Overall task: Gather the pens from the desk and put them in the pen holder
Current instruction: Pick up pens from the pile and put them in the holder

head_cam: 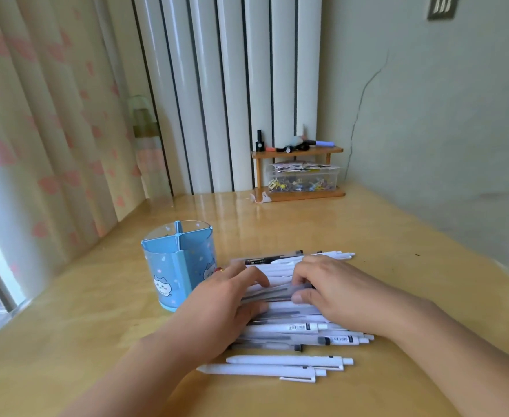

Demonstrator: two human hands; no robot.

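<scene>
Several white and clear pens point(289, 328) lie side by side in a loose pile on the wooden desk point(96, 341). My left hand point(226, 293) rests on the pile's left side, fingers curled over the pens. On the right side my right hand point(334, 287) pinches a few clear pens between thumb and fingers. A blue see-through pen holder point(176, 266) with divided compartments and a cat picture stands upright just left of my left hand. It looks empty.
A small wooden shelf point(298, 173) with a clear box of clips and small items stands at the desk's far edge by the wall. A curtain point(36, 130) hangs along the left side. White vertical panels point(226, 91) rise behind the desk.
</scene>
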